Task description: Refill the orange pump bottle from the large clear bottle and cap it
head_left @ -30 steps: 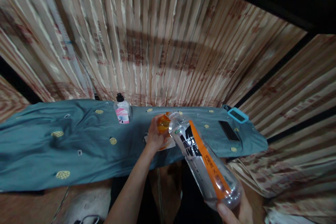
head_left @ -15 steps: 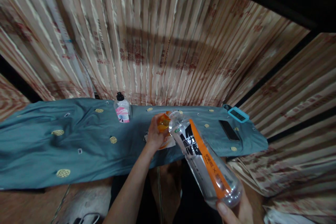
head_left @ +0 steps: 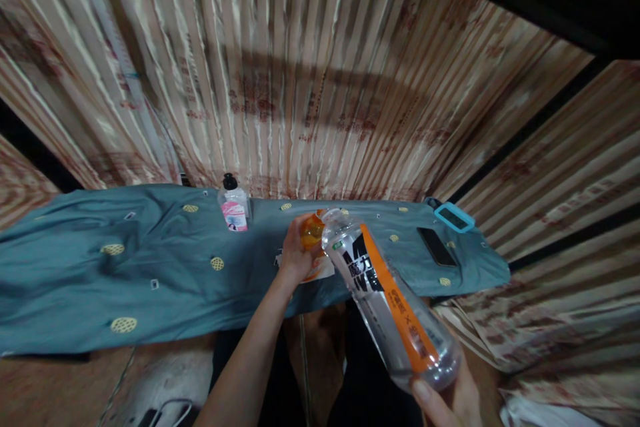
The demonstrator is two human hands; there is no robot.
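In my right hand [head_left: 453,397], gripped at its base, is a large clear plastic drink bottle [head_left: 373,323] with an orange, black and silver label. The bottle is tilted, its neck pointing up and left toward a smaller orange bottle [head_left: 313,230]. My left hand [head_left: 295,253] is wrapped around that orange bottle, low over the cloth. The two bottle necks meet or overlap in view; whether they touch, I cannot tell. A white and orange label shows below my left fingers. No liquid is clearly visible inside the clear bottle.
A pump-top bottle [head_left: 234,207] with a pink label stands on the green patterned cloth [head_left: 165,240] to the left. To the right lie a dark phone [head_left: 436,247] and a blue-framed device [head_left: 454,216]. A pleated curtain [head_left: 300,80] hangs behind; dark bars frame the sides.
Both hands and both bottles keep almost the same pose. Only a slight shift of the whole view is visible.
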